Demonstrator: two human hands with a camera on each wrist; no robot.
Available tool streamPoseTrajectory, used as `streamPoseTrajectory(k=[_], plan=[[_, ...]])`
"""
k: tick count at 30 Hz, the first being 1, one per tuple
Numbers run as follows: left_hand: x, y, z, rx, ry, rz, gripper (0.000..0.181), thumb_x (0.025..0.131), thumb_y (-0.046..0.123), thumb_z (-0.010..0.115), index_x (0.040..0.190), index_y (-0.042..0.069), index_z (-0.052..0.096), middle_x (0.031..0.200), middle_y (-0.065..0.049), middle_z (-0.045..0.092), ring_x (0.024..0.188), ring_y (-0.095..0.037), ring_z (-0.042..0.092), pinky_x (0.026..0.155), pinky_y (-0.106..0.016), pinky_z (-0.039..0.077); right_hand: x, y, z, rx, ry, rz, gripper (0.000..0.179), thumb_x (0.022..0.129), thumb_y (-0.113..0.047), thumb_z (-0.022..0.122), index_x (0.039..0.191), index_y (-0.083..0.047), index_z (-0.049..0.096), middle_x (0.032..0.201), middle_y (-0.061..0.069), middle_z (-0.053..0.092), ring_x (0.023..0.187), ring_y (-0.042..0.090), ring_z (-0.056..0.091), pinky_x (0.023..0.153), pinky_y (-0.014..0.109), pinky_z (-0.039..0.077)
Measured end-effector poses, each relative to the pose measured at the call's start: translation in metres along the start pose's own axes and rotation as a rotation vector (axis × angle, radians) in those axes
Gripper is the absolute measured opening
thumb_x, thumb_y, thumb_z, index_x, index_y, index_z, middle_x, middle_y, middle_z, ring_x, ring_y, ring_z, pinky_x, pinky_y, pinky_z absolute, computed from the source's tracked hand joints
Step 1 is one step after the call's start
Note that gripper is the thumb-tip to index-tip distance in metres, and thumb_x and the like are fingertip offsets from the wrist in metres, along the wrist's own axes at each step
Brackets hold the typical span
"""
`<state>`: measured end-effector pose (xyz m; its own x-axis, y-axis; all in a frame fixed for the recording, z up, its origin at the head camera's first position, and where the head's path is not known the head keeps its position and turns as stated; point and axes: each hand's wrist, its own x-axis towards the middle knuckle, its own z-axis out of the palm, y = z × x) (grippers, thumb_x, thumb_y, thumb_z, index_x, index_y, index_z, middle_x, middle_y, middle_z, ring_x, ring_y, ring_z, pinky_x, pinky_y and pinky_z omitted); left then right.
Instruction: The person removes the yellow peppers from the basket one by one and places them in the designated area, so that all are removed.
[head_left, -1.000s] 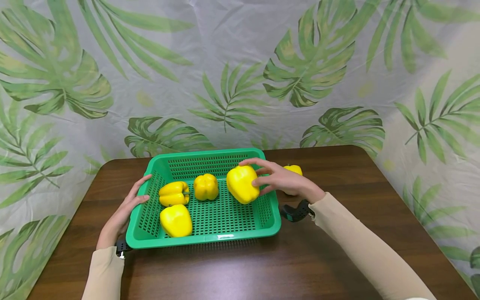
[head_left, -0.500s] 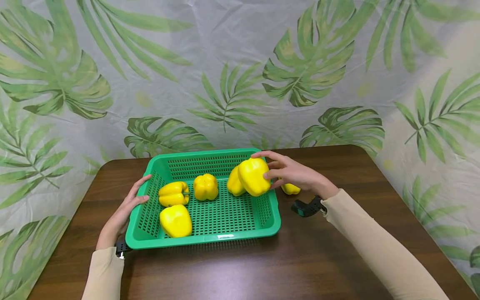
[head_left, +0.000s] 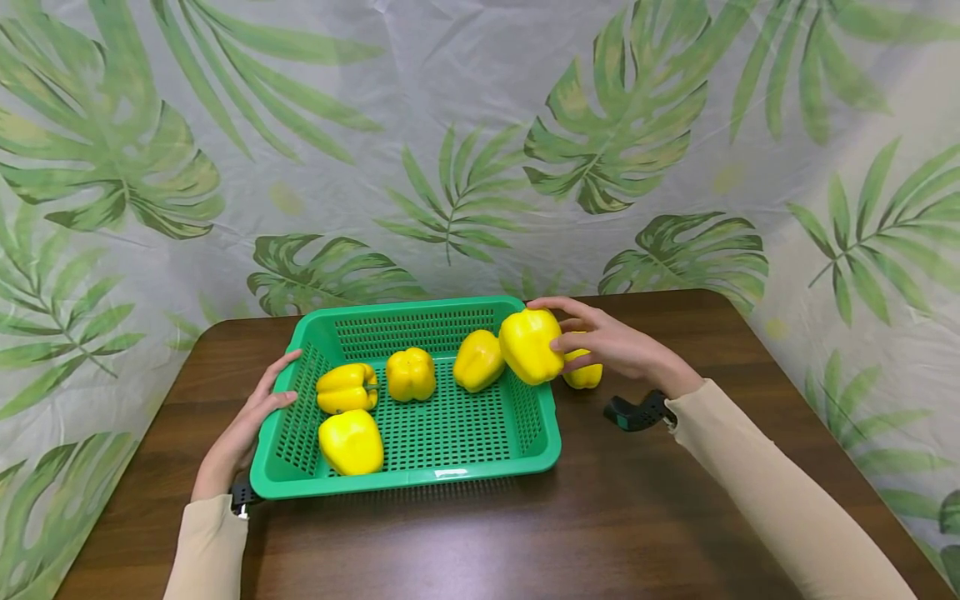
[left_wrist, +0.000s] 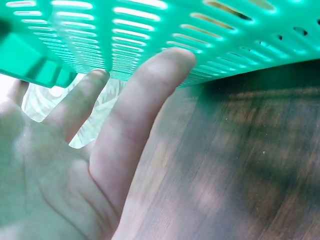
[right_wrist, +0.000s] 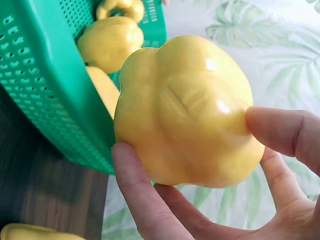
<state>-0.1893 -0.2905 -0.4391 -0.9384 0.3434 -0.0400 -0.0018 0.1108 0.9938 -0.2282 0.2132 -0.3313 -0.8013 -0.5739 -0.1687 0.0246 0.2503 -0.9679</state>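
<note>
My right hand (head_left: 618, 346) holds a yellow bell pepper (head_left: 531, 346) between thumb and fingers, above the right rim of a green perforated plastic basket (head_left: 405, 478). The right wrist view shows the lobed end of this bell pepper close up, fingertips around its sides. My left hand (head_left: 242, 429) rests against the basket's left side. There the left wrist view has the thumb (left_wrist: 135, 110) fairly straight, its tip at the slotted outer wall. Several yellow bell peppers lie inside, among them one at the right (head_left: 478, 361) and one at front left (head_left: 351, 442).
Another yellow bell pepper (head_left: 583, 375) lies on the dark wooden table (head_left: 420, 550), right of the basket and partly behind my right hand. A leaf-patterned cloth (head_left: 465, 150) hangs behind the table.
My right hand has moved right with the bell pepper, from over the basket's inside to its right rim. A bell pepper lying inside has come into full view. The left hand stays put.
</note>
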Motion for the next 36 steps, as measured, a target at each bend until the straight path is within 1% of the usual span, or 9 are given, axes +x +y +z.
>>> streamPoseTrajectory(k=[4,11,14,16,19,23,26,33,36], plan=[[0.0,0.0,0.0,0.009,0.006,-0.004,0.057,0.103,0.022,0.036,0.153,0.034,0.012,0.154,-0.018,-0.004,0.111,-0.011,0.048,0.081,-0.038,0.052,-0.004,0.002,-0.005,-0.005,0.027,0.008,0.058,0.094,-0.012,0.057,0.147,-0.021,0.035,0.142,0.016,0.033,0.118,0.037,0.043,0.085,0.049,0.049],[-0.001,0.001,0.0,0.004,0.005,0.0,0.057,0.103,0.022,0.036,0.153,0.034,0.012,0.153,-0.018,-0.005,0.111,-0.012,0.048,0.081,-0.038,0.052,-0.012,0.007,-0.014,0.0,0.045,0.017,0.06,0.094,-0.01,0.056,0.148,-0.017,0.032,0.141,0.022,0.032,0.115,0.039,0.046,0.087,0.052,0.048],[-0.001,0.0,0.0,0.005,0.005,-0.002,0.057,0.103,0.022,0.037,0.152,0.035,0.012,0.153,-0.019,-0.004,0.11,-0.011,0.049,0.081,-0.039,0.052,-0.015,0.009,-0.018,0.0,0.06,0.024,0.06,0.094,-0.01,0.056,0.148,-0.018,0.032,0.142,0.022,0.031,0.116,0.039,0.046,0.087,0.05,0.049],[0.0,-0.001,0.0,0.002,0.003,0.002,0.057,0.103,0.022,0.036,0.153,0.035,0.012,0.153,-0.02,-0.004,0.11,-0.013,0.049,0.081,-0.04,0.052,-0.017,0.011,-0.02,-0.003,0.068,0.027,0.059,0.094,-0.01,0.056,0.148,-0.019,0.032,0.142,0.021,0.031,0.116,0.039,0.045,0.086,0.048,0.049],[0.0,-0.001,0.0,-0.003,-0.001,0.006,0.057,0.103,0.021,0.036,0.153,0.034,0.012,0.153,-0.02,-0.004,0.11,-0.014,0.05,0.081,-0.042,0.052,-0.02,0.013,-0.023,-0.002,0.081,0.034,0.06,0.094,-0.009,0.055,0.148,-0.019,0.031,0.141,0.021,0.032,0.116,0.039,0.045,0.087,0.051,0.048],[0.0,0.0,0.001,-0.009,-0.003,0.006,0.057,0.103,0.02,0.035,0.153,0.034,0.011,0.153,-0.02,-0.003,0.11,-0.014,0.051,0.08,-0.042,0.052,-0.022,0.018,-0.028,-0.014,0.098,0.034,0.059,0.094,-0.009,0.055,0.148,-0.018,0.032,0.14,0.022,0.033,0.114,0.039,0.047,0.086,0.053,0.047],[0.0,0.0,0.001,-0.014,-0.005,0.008,0.057,0.103,0.02,0.035,0.153,0.034,0.01,0.153,-0.02,-0.003,0.11,-0.014,0.05,0.08,-0.043,0.052,-0.023,0.022,-0.032,-0.026,0.109,0.036,0.058,0.095,-0.01,0.056,0.147,-0.019,0.032,0.14,0.023,0.033,0.113,0.039,0.047,0.085,0.052,0.048],[0.0,0.0,0.001,-0.013,-0.003,0.012,0.057,0.103,0.02,0.035,0.153,0.034,0.011,0.153,-0.019,-0.003,0.109,-0.014,0.051,0.08,-0.043,0.052,-0.028,0.031,-0.04,-0.012,0.124,0.026,0.059,0.094,-0.009,0.055,0.148,-0.015,0.03,0.142,0.025,0.03,0.113,0.038,0.047,0.085,0.052,0.049],[0.0,0.0,0.001,-0.016,-0.006,0.012,0.057,0.103,0.02,0.035,0.153,0.034,0.011,0.154,-0.019,-0.004,0.109,-0.014,0.051,0.08,-0.042,0.052,-0.031,0.037,-0.045,-0.009,0.141,0.024,0.059,0.095,-0.009,0.054,0.148,-0.015,0.03,0.141,0.026,0.03,0.111,0.037,0.048,0.085,0.052,0.049]])
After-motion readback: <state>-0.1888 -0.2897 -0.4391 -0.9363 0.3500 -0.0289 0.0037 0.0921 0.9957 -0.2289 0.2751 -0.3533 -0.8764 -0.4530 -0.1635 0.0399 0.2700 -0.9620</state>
